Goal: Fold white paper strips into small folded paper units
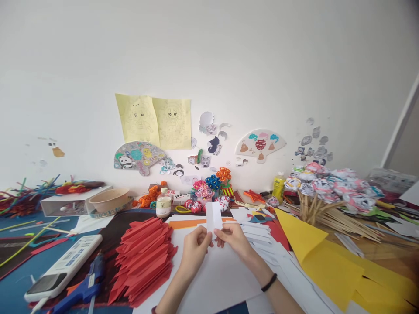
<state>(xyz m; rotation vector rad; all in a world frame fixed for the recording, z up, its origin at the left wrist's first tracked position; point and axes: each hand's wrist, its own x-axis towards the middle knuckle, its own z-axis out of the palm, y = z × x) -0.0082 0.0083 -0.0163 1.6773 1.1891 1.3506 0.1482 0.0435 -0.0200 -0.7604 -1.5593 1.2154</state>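
Between my two hands a small white paper strip (214,215) stands upright, with a lengthwise crease showing. My left hand (197,241) pinches its lower left edge between thumb and fingers. On the lower right edge, my right hand (233,238) has the same kind of pinch; a black band circles that wrist. Both hands are above large white paper sheets (216,279). Left of them lies a big pile of folded red paper pieces (144,259). Several white paper strips (257,233) lie just to the right.
At left are a blue glue gun (87,283) and a white power strip (65,266). A small jar (163,204) stands behind the red pile. Yellow paper (327,261) spreads at right, before paper flowers on sticks (327,187). A yellow bottle (278,187) stands near the wall.
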